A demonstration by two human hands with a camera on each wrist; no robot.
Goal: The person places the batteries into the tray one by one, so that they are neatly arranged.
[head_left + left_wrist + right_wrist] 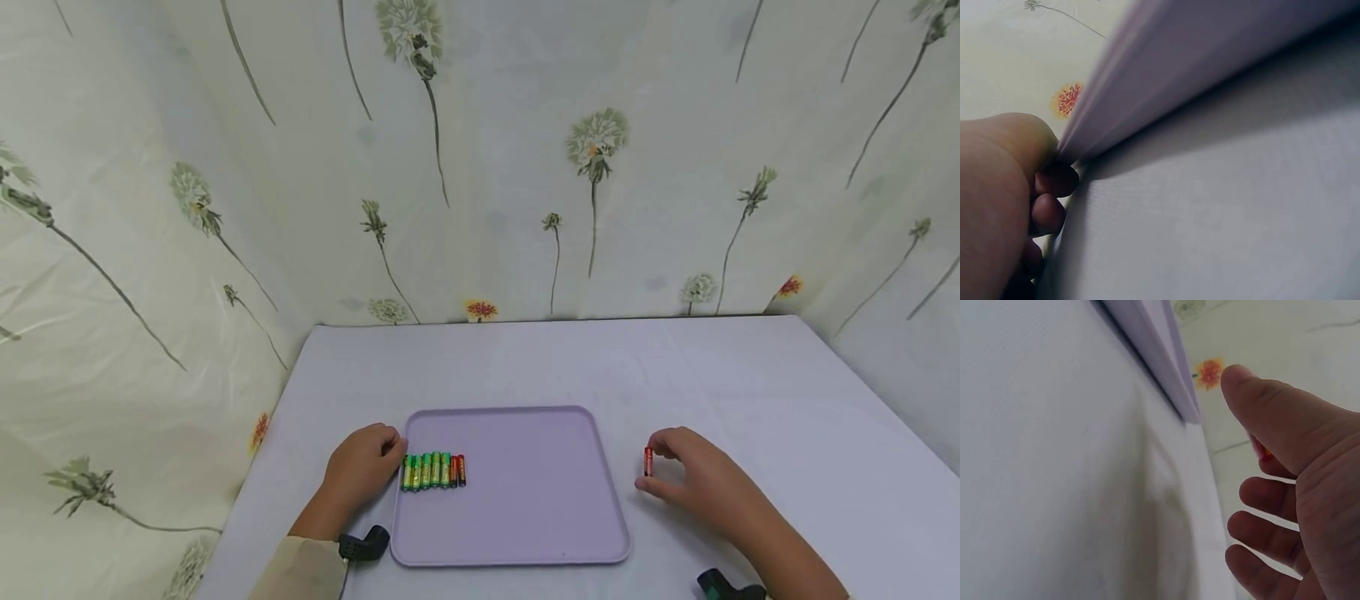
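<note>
A lilac tray (517,517) lies on the table, bearing a side-by-side row of several green batteries (426,472) and two red batteries (457,471) near its left edge. My left hand (363,462) grips the tray's left rim, its thumb against the rim and its other fingers curled, as the left wrist view shows. To the right of the tray, my right hand (697,479) pinches a single red battery (648,462) upright between thumb and forefinger. In the right wrist view the thumb (1272,406) hides most of that battery, and the other fingers are loosely bent.
A pale cloth covers the table (720,367). Behind it and at its sides hangs a curtain (510,167) printed with dandelions. Dark wrist devices sit at the left wrist (364,545) and the right wrist (723,586).
</note>
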